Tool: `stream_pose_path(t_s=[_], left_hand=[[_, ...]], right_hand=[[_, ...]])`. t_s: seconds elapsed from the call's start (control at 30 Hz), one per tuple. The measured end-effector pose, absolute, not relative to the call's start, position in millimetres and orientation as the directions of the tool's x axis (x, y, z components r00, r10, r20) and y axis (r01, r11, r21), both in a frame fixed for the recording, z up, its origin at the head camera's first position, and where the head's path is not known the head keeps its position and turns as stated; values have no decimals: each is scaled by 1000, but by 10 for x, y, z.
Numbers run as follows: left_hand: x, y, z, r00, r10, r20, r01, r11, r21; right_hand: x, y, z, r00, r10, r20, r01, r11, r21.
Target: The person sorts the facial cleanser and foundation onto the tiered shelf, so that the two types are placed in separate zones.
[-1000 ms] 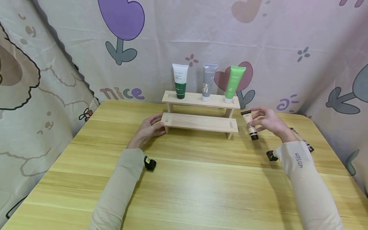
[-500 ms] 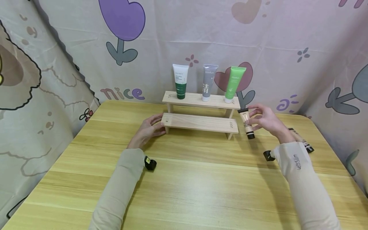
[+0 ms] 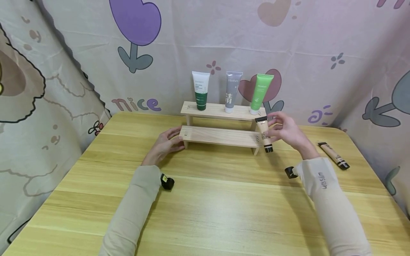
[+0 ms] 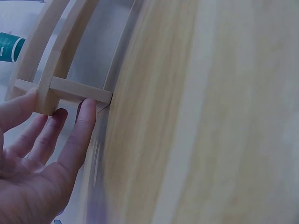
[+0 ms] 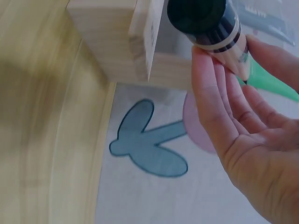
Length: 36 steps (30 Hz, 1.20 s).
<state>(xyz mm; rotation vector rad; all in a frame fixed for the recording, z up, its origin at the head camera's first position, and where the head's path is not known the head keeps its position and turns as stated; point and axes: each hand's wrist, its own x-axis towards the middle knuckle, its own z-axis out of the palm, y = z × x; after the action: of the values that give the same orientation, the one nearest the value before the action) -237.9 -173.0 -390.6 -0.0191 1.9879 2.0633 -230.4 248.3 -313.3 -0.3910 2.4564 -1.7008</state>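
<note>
On the wooden table [image 3: 205, 199] before the cartoon curtain [image 3: 80, 53], your relaxed left hand [image 3: 164, 142] touched the stepped shelf [image 3: 222, 136] while your right hand [image 3: 285, 129] pinched a beige tube [image 3: 265, 134].

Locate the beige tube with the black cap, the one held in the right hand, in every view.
Head: beige tube right of centre, held at the right end of the wooden rack.
Left wrist: not in view.
Right wrist: top centre, black cap towards the camera, pinched by the right hand.
Shared landmark: the wooden rack.
</note>
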Motion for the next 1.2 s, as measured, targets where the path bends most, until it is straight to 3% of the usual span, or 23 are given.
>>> stream_pose_path(t_s=[0.3, 0.97, 1.2], left_hand=[[-2381, -1739, -3912, -960, 185, -210, -219, -31, 975], [-2369, -1731, -3900, -961, 188, -203, -211, -20, 977], [-2368, -1745, -3909, -961, 190, -202, -210, -24, 977]], right_hand=[[-2335, 2185, -3158, -960, -237, 151, -216, 280, -935], [-2495, 1565, -3211, -948, -201, 247, -286, 198, -937], [-2543, 1300, -3264, -911, -190, 366, -397, 164, -903]])
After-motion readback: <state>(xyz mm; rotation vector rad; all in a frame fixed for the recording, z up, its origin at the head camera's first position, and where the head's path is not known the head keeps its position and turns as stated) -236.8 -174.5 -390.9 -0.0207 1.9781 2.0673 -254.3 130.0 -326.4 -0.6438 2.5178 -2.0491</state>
